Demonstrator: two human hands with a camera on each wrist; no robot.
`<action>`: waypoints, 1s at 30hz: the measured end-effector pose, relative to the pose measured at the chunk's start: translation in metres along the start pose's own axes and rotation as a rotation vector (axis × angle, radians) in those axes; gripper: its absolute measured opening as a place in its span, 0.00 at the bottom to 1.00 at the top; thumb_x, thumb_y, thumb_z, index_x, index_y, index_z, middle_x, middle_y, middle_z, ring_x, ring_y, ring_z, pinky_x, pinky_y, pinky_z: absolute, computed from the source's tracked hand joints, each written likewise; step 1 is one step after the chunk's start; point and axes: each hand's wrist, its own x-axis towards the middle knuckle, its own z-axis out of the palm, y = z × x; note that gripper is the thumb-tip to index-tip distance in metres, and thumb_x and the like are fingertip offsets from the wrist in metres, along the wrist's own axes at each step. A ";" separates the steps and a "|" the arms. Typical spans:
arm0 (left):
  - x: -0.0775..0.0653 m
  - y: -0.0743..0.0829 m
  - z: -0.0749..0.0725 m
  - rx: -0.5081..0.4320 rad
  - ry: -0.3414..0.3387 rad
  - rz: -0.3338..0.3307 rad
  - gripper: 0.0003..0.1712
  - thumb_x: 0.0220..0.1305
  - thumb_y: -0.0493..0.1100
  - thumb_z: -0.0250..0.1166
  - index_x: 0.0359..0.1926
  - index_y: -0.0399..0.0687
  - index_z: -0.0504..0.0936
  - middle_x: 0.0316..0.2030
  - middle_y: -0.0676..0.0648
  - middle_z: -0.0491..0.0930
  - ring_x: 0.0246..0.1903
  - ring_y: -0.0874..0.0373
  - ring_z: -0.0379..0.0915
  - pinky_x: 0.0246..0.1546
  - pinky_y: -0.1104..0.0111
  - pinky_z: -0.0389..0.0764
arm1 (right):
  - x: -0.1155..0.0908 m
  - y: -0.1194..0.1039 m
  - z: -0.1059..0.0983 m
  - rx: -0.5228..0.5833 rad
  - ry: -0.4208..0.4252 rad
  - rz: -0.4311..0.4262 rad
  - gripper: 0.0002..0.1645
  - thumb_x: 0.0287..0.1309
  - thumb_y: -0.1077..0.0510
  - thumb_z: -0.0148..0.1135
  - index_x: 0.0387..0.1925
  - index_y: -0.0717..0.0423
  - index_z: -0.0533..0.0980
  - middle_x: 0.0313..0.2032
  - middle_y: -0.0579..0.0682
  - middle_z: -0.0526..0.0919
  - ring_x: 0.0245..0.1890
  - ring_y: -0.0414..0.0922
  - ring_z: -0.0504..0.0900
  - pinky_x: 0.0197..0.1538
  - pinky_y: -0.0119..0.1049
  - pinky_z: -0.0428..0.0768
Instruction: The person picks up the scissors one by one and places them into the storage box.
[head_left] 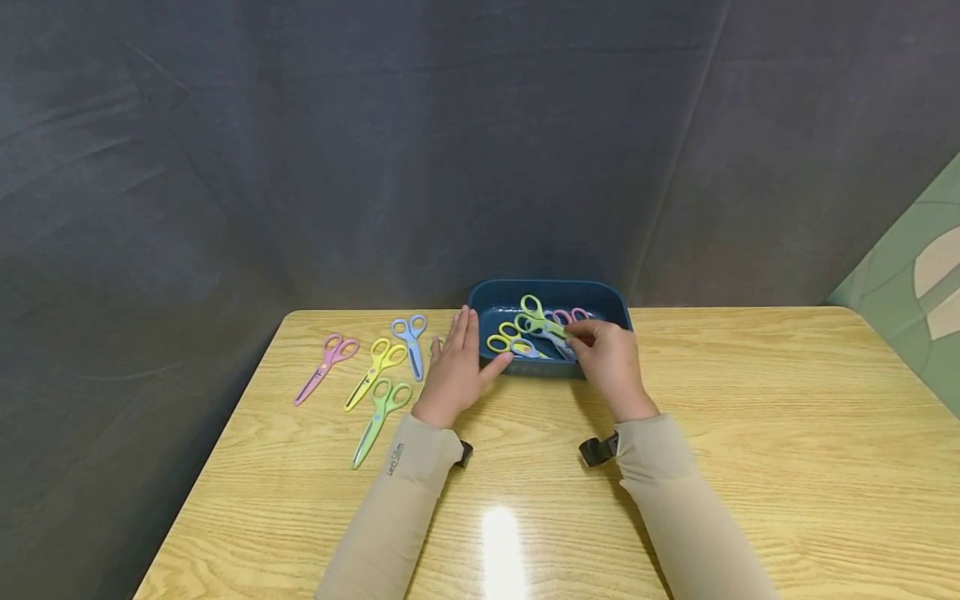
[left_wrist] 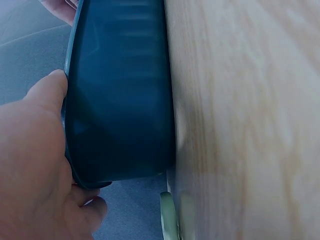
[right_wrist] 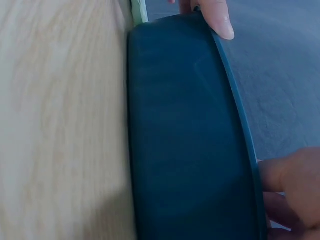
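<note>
A dark blue plastic bin (head_left: 489,293) stands at the table's back edge. My left hand (head_left: 455,367) holds its front left corner, thumb on the front rim and fingers along the left side; the left wrist view shows fingers bent below the rim (left_wrist: 70,100). Over the bin, my right hand (head_left: 611,362) pinches the blade end of green scissors (head_left: 532,307), handles pointing left. Beneath them in the bin lie yellow scissors (head_left: 498,343), blue scissors (head_left: 522,348) and pink-handled scissors (head_left: 578,313). In the right wrist view, the front wall (right_wrist: 185,125) hides the contents.
Left of the bin, pink scissors (head_left: 327,367), yellow scissors (head_left: 380,364), blue scissors (head_left: 412,342) and green scissors (head_left: 382,417) lie spread on the wooden table (head_left: 765,467). Another green pair is mostly hidden by my left hand. A dark curtain (head_left: 420,150) hangs behind.
</note>
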 end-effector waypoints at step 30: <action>0.000 0.001 -0.001 -0.008 -0.013 -0.005 0.55 0.73 0.69 0.52 0.80 0.39 0.40 0.80 0.38 0.38 0.79 0.47 0.33 0.73 0.38 0.44 | 0.002 -0.004 0.000 -0.179 -0.106 0.033 0.09 0.64 0.66 0.64 0.41 0.67 0.86 0.41 0.63 0.88 0.37 0.57 0.86 0.43 0.54 0.82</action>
